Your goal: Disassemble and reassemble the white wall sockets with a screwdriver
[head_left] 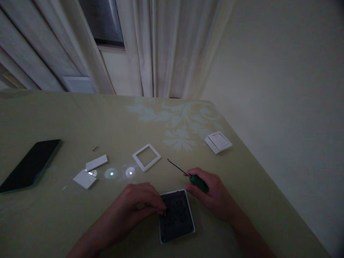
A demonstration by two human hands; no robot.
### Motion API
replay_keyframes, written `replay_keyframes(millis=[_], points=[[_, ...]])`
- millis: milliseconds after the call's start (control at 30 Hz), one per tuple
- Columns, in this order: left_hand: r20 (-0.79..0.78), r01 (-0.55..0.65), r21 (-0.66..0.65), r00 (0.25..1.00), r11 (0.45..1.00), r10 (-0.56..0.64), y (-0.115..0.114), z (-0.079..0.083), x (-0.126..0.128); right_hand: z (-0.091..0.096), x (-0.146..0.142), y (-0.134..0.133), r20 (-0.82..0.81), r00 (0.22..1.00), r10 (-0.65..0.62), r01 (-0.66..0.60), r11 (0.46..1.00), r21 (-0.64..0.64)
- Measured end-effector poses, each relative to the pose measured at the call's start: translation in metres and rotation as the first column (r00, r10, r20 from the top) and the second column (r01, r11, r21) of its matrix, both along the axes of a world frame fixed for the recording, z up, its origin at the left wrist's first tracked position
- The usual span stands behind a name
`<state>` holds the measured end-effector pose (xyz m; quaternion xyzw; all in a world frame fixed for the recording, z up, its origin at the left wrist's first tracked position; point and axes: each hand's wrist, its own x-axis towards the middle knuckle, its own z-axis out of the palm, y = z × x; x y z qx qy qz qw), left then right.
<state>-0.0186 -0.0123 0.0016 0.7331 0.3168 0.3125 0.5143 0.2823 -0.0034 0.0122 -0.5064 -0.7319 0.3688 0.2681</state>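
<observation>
My right hand [212, 195] is wrapped around the green handle of a screwdriver [198, 183], whose thin shaft points up and left over the table. My left hand [139, 204] has its fingertips pinched together at the left side of a square white-edged box [178, 218] with a dark inside. Something tiny may be between those fingertips, but it is too small and dark to make out. Beyond the box lies a white square frame [137, 160]. The screwdriver's tip is just right of this frame, apart from the box.
At the far right a white wall switch [219, 141] rests near the table edge. Left lie a white strip [96, 163], a white square plate [85, 179], a small thin dark piece [95, 148] and a dark tablet-like slab [30, 165]. Curtains [166, 46] hang behind the table [107, 118].
</observation>
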Motion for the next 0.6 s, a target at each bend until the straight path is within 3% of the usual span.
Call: replay_keyframes(millis=[300, 600], points=[[-0.085, 0.086, 0.084, 0.993, 0.993, -0.079, 0.0022, -0.0025, -0.0063, 0.0009, 0.0007, -0.0010, -0.008, 1.000, 0.013, -0.013, 1.000, -0.004], [-0.071, 0.105, 0.104, 0.993, 0.989, -0.097, -0.0001, 0.0071, -0.0023, 0.0023, -0.0009, -0.0029, -0.012, 1.000, 0.006, -0.006, 1.000, 0.014]])
